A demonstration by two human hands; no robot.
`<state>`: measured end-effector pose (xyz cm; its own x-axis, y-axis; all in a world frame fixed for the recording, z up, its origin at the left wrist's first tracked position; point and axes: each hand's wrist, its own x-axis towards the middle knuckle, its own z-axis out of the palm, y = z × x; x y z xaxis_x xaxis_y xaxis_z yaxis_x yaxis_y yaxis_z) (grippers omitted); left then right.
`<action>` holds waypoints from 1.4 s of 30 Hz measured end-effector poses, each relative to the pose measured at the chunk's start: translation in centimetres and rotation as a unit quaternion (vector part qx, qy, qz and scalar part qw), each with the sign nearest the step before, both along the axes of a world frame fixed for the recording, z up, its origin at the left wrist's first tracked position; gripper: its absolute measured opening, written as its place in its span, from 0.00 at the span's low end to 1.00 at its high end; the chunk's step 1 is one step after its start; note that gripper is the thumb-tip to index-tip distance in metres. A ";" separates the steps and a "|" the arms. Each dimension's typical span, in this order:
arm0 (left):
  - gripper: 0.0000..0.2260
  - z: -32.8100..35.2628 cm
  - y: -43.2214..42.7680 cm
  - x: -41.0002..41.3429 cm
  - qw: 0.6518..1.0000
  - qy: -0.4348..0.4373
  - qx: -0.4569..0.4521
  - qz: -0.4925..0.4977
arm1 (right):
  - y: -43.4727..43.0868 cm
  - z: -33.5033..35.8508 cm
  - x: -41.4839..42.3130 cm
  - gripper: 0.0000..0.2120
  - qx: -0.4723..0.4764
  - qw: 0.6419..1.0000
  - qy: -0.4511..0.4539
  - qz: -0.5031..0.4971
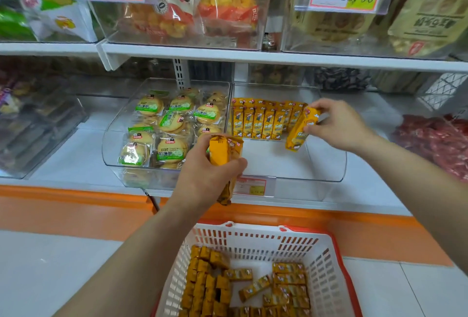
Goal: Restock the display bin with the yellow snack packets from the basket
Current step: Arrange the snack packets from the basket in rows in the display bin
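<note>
Gripping a bundle of glossy yellow snack packets [224,157] upright, the left hand [210,174] hovers over the curved front edge of the clear plastic display bin [329,177]. The right hand [339,124] pinches one tilted packet [300,130] inside the bin, its top beside the standing row [260,121] of slim, boxy packets along the back. Open white bin floor shows in front of that row. Round biscuits [162,126] in green-labelled wrappers crowd the neighbouring compartment on the left. Below, a white slotted basket [326,263] with a red rim holds more loose packets [253,288].
</note>
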<state>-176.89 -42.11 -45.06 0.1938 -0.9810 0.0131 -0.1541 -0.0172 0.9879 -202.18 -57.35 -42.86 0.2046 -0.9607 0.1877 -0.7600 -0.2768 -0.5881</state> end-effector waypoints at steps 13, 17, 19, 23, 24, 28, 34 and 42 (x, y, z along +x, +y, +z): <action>0.19 -1.6 -1.5 0.8 0.999 -0.009 0.023 -0.023 | -13.2 -3.1 2.8 0.27 -0.010 0.921 0.387 0.040; 0.19 -1.8 -1.7 0.7 0.999 -0.013 0.032 -0.024 | -13.9 -3.6 3.3 0.29 -0.010 0.916 0.399 0.036; 0.18 -1.8 -1.8 0.5 0.999 -0.011 0.036 -0.024 | -13.7 -3.7 3.5 0.29 -0.019 0.911 0.412 0.032; 0.18 -1.6 -1.4 0.2 0.999 -0.005 0.046 -0.025 | -11.4 -2.0 3.4 0.23 -0.044 0.913 0.406 0.015; 0.19 -1.5 -1.2 0.1 0.999 0.000 0.048 -0.025 | -10.4 -1.3 3.2 0.23 -0.052 0.921 0.387 0.009; 0.19 -1.2 -0.7 -0.1 0.998 0.021 0.054 -0.034 | -3.2 1.0 2.3 0.15 -0.031 0.991 0.127 0.029; 0.23 -1.0 0.6 -2.0 0.994 0.062 0.056 -0.075 | 10.5 0.0 3.3 0.07 0.192 0.944 -0.237 0.128; 0.24 -1.0 2.8 -4.7 0.983 0.079 0.035 -0.163 | 13.4 0.0 2.2 0.14 0.236 0.933 -0.257 0.084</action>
<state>-181.61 -39.33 -46.03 -0.1362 -0.9888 -0.0614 -0.0084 -0.0609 0.9981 -199.93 -43.98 -42.84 0.3587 -0.9239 -0.1331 -0.3126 0.0155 -0.9498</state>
